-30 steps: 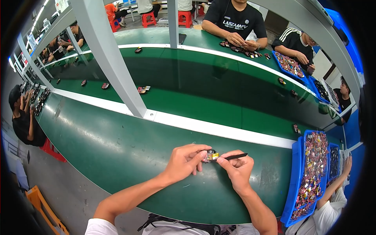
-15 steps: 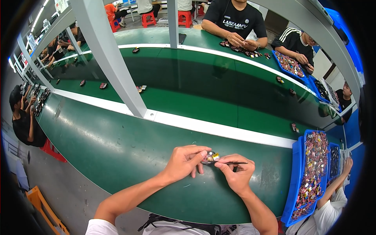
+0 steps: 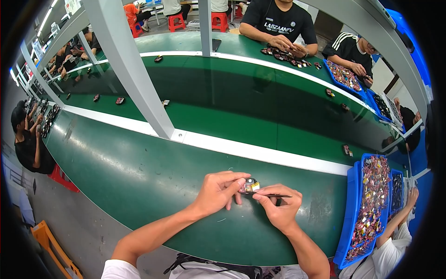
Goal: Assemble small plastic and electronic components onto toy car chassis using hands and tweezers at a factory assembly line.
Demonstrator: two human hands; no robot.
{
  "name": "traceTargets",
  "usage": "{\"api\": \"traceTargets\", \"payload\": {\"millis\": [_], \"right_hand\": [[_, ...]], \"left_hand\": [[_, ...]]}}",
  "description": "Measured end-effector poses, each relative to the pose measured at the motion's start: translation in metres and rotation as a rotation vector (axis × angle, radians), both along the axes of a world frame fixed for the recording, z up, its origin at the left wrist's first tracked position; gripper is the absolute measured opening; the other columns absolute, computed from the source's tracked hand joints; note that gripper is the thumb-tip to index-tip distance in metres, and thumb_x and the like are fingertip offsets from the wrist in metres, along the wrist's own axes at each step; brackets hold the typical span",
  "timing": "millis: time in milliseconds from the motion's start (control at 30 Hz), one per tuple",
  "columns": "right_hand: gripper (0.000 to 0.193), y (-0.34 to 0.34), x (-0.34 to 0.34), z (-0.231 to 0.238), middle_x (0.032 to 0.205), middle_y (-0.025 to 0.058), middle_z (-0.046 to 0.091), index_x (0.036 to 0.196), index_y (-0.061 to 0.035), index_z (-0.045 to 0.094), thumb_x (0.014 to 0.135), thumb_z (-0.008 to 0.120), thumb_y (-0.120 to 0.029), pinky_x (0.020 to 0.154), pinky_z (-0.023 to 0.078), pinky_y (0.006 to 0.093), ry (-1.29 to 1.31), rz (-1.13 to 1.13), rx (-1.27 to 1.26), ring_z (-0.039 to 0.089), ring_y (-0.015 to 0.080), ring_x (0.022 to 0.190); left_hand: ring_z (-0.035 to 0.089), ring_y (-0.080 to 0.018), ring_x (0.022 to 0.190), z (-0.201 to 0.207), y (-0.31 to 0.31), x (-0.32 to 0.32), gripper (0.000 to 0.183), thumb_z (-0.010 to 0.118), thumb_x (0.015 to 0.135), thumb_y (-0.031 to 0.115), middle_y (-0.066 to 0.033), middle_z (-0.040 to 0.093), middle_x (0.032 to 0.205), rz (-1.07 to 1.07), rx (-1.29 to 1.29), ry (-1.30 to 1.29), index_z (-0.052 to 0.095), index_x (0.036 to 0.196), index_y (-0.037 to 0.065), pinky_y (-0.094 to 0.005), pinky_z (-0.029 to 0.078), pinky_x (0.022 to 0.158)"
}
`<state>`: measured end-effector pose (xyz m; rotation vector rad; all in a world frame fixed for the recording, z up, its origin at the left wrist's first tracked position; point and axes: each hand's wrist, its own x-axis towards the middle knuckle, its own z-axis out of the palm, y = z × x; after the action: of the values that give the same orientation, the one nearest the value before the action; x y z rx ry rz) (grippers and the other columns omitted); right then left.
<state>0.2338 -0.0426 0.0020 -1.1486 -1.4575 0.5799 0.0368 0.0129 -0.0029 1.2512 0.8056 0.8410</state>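
Note:
My left hand [image 3: 217,191] pinches a small black electronic casing [image 3: 249,184] between thumb and fingers, just above the green table. The casing lies open, showing reddish parts inside and a yellow-and-white piece at its right side. A thin, dark stick-like tool [image 3: 280,195] is gripped in my right hand [image 3: 282,207]; whether it is a pair of tweezers I cannot tell. Its tip reaches the casing's lower right edge, partly hidden by my right thumb and fingertips.
On the right stands a blue bin [image 3: 354,218] full of small red-wired parts. Beyond a white rail [image 3: 260,152], a green conveyor belt [image 3: 223,125] carries several similar casings. A grey upright post [image 3: 125,69] rises at left. Co-workers sit across the belt and at right.
The casings on the belt have shifted slightly left. My right hand and the tool have moved a little left; my left hand keeps its hold on the casing.

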Motion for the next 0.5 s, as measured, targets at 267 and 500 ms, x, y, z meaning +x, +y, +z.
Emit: {"api": "traceTargets", "payload": {"millis": [267,500], "right_hand": [[0.012,-0.0018,0.0005,-0.0004,0.074,0.0040,0.072,0.083,-0.0006,0.077,0.076,0.085,0.003,0.046,0.030,0.0194,0.104,-0.014,-0.109,0.045,0.0008,0.051],[0.014,0.0011,0.0010,-0.0014,0.077,0.0049,0.073,0.085,-0.0005,0.076,0.076,0.086,0.002,0.047,0.033,0.0199,0.082,0.007,-0.065,0.047,0.0017,0.051]], "left_hand": [[0.070,-0.0144,0.064,0.0022,-0.0020,0.0008,0.026,0.058,0.103,0.008,-0.0117,0.067,0.094,0.014,0.013,0.002,0.068,0.121,-0.007,-0.0225,0.048,0.041],[0.070,-0.0169,0.064,0.0026,-0.0009,0.0002,0.026,0.057,0.104,0.008,-0.0160,0.068,0.097,0.015,0.046,0.038,0.069,0.120,-0.009,-0.0228,0.050,0.041]]}}
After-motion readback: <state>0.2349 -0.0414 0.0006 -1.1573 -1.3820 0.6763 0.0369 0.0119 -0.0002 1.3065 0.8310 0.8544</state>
